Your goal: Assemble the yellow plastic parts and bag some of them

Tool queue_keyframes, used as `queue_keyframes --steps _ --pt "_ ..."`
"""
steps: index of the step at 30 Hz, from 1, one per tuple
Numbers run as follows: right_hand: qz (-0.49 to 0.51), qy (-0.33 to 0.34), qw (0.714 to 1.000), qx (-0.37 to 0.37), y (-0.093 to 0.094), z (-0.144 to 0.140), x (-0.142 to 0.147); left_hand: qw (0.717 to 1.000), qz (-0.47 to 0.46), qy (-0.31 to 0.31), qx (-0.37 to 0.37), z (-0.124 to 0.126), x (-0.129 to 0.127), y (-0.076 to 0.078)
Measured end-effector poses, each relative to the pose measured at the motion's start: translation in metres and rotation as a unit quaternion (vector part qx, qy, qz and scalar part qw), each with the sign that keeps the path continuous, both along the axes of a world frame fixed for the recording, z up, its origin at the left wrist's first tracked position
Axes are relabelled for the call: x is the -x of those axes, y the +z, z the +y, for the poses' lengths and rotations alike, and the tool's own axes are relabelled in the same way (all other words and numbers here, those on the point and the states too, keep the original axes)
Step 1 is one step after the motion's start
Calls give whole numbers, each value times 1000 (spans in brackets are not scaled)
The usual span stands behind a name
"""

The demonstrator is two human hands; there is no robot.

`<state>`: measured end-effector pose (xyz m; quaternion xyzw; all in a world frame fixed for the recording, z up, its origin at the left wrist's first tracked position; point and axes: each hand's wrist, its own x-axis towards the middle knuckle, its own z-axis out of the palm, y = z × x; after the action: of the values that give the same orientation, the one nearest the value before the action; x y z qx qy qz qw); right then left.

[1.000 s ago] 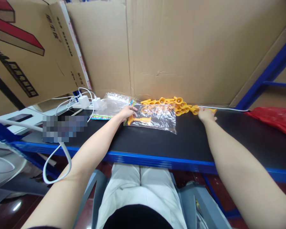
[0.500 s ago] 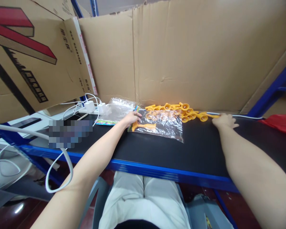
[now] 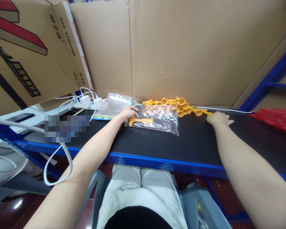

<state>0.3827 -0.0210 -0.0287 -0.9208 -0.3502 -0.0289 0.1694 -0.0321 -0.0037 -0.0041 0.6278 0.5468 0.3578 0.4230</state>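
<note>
At the opening of a clear plastic bag (image 3: 164, 127), my left hand (image 3: 130, 113) pinches the edge near its coloured strip. Inside this bag lies one yellow plastic piece (image 3: 143, 121) with a flared end and a stem. Several similar yellow horn-shaped pieces (image 3: 181, 101) are heaped behind the bag, partly seen through its film. To the right, my right hand (image 3: 219, 119) is closed at the stem end of the outermost yellow horn-shaped piece (image 3: 198, 113); the fingertips are partly hidden.
Another clear bag (image 3: 119, 108) lies left of my left hand. White plugs and cables (image 3: 85, 101) sit further left, with one cable looping over my left forearm. A red plastic bag (image 3: 276, 119) is at the right. Cardboard (image 3: 181, 57) stands behind the black tabletop (image 3: 157, 146).
The view has tilted down and shifted slightly, so everything sits a little differently in the picture. Both hands keep nearly the same places on the bag and the yellow piece.
</note>
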Motion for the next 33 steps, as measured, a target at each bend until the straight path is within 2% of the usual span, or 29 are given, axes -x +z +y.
queue_keyframes --steps 2,4,6,8,10,12,15,18,21,24,29,33 --pt "23 -4 1000 11 10 -4 2 1000 4 4 6 0 1 1" --pt "40 -21 999 -15 21 -9 5 1000 15 5 11 -1 2 2" --pt "47 -25 995 -85 33 -14 8 999 33 5 19 -2 4 5" --pt "47 4 983 -178 44 -16 12 998 48 1 29 -4 5 8" --pt "47 71 959 -271 54 -17 19 998 54 -2 43 -6 6 12" --pt "69 157 922 -348 62 -17 30 997 49 -4 53 -9 8 17" --pt "155 294 857 -393 70 -21 55 997 37 -3 63 -10 14 24" --pt "198 397 824 -351 72 -30 83 996 53 -11 66 -9 26 30" --pt "178 479 819 -259 70 -38 108 991 109 -27 71 -4 42 33" --pt "117 551 811 -161 62 -40 127 981 180 -27 62 1 52 33" --pt "24 600 798 -48 47 -38 147 964 263 -8 21 6 53 27" --pt "-1 592 806 -1 44 -38 151 953 302 6 -3 6 50 25"
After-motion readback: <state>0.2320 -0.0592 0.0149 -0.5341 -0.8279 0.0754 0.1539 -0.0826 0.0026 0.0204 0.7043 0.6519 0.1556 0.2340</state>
